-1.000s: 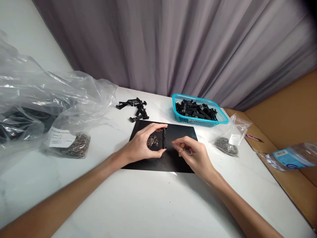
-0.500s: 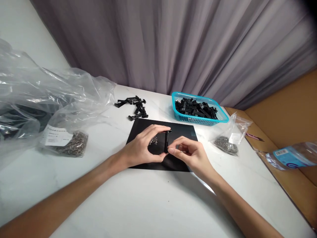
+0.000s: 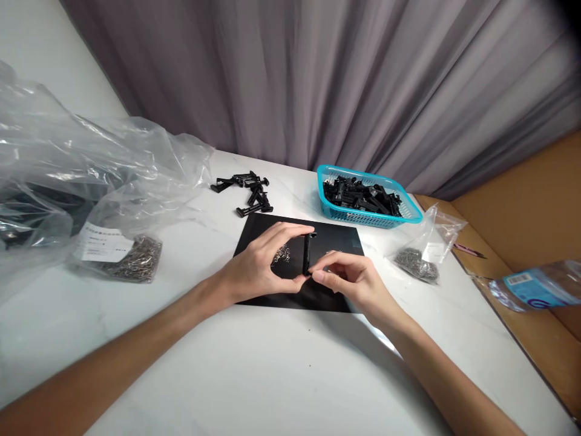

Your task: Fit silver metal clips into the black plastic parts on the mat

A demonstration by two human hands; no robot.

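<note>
My left hand (image 3: 261, 261) grips a slim black plastic part (image 3: 307, 253) upright by its two ends, thumb below and fingers on top. Close against the part's lower end, my right hand (image 3: 347, 272) pinches with thumb and forefinger; whatever sits between those fingertips is too small to make out. Under both hands lies a black mat (image 3: 290, 301). A small heap of metal springs or hooks (image 3: 282, 254) rests on it behind my left hand, and a few more metal bits (image 3: 333, 252) show beyond my right fingers.
Several black parts (image 3: 254, 197) lie loose behind the mat. A blue basket (image 3: 356, 216) holds many more. Bags of small metal pieces stand left (image 3: 136, 260) and right (image 3: 415, 263). Large plastic sheeting (image 3: 113, 157) covers the far left. A bottle (image 3: 535, 287) and a pen (image 3: 469, 251) lie right, by cardboard (image 3: 526, 175).
The view has shifted slightly. My right fingers stay at the part's lower end with a small change of pose, and metal bits beyond them now show. My left hand keeps its hold.
</note>
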